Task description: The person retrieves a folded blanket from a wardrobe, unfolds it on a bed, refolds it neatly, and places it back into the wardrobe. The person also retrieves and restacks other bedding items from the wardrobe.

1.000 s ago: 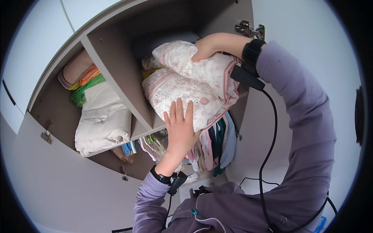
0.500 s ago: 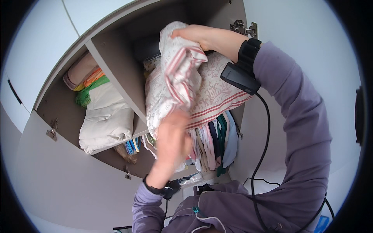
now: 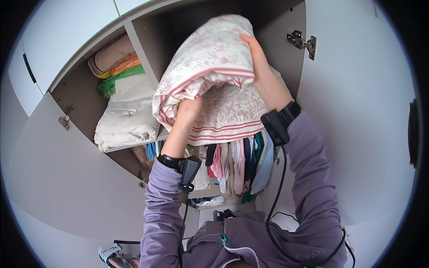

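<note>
A bulky rolled quilt (image 3: 210, 51), white with pink print and red-striped edges, is held up at the opening of a cupboard compartment. My right hand (image 3: 261, 64) grips its right side, the thumb lying on top and the other fingers hidden. At the lower left, my left hand (image 3: 190, 108) reaches up into the folds, its fingers covered by the cloth. Below and behind it lies a second piece of bedding (image 3: 237, 111) with a pink scroll pattern and red stripes, its edge hanging over the shelf front.
In the left compartment sit folded white bedding (image 3: 127, 114), a green cloth (image 3: 107, 87) and a brown rolled textile (image 3: 114, 54). Clothes (image 3: 239, 163) hang below the shelf. Open doors (image 3: 357, 111) flank the cupboard; a hinge (image 3: 304, 43) projects at the right. A cable (image 3: 279, 187) hangs from my right wrist.
The quilt has turned from a narrow, upright bunch into a wider roll. My right hand has moved from its top to its right side; my left hand has risen into its folds.
</note>
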A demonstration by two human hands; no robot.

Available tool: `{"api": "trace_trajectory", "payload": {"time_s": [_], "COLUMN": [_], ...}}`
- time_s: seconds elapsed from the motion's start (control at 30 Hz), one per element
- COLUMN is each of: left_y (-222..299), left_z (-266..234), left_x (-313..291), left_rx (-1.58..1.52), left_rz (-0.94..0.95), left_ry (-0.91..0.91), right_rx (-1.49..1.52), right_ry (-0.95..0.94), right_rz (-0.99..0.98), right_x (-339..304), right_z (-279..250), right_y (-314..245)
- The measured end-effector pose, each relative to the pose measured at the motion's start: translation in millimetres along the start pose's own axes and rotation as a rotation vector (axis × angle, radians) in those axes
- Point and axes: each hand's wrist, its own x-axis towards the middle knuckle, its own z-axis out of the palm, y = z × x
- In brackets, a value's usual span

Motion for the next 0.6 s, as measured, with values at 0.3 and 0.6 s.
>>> {"api": "trace_trajectory", "payload": {"time_s": [0.3,0.6], "left_y": [8.3,38.1], "left_z": [27.8,28.7], "left_x": [-32.4,-10.2], "left_rx": [-1.057,-1.461], "left_rz": [-0.305,-0.396], "left_ry": [0.086,0.095], "right_rx": [-0.095,-0.186], "right_ry": [0.425,0.273], "right_rz": [0.287,0.068], "right_x": [-53.5,-47.2], "right_z": [-88.0,-61.6], "right_y": [83.6,100.4]}}
